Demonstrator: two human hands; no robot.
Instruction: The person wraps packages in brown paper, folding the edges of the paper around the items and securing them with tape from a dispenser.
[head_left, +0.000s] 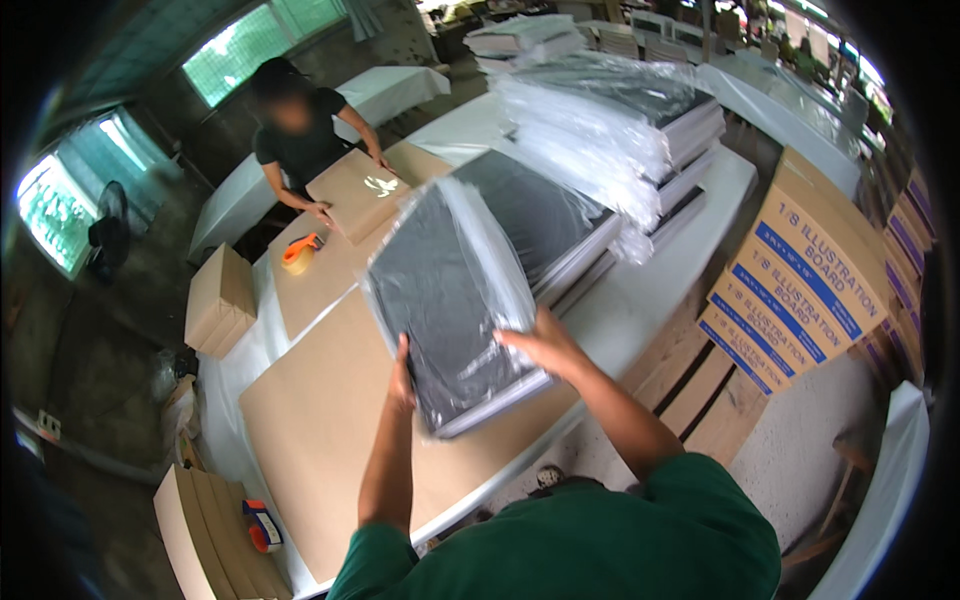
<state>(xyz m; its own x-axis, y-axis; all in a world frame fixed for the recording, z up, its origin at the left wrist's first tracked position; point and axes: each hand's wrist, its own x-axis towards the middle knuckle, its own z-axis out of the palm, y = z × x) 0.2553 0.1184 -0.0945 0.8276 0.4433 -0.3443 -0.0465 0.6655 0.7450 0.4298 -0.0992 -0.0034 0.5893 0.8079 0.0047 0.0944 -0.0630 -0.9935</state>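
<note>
Between my two hands is a pack of black boards (445,290) in clear plastic, tilted above a large sheet of brown paper (310,410) on the table. My left hand (401,378) presses against its near left side, fingers partly hidden by the pack. Gripping the right edge, my right hand (545,345) has its thumb over the plastic on top. Just beyond lies another plastic-wrapped pack of black boards (530,210). Across the table a co-worker (305,130) has both hands on a brown paper package (357,195).
Tall stacks of plastic-wrapped boards (600,120) stand at the far right of the table. Orange tape dispensers (298,256) and brown paper-wrapped packs (218,300) lie along the left side. Printed cardboard cartons (800,270) are piled on a wooden pallet (700,400) to my right.
</note>
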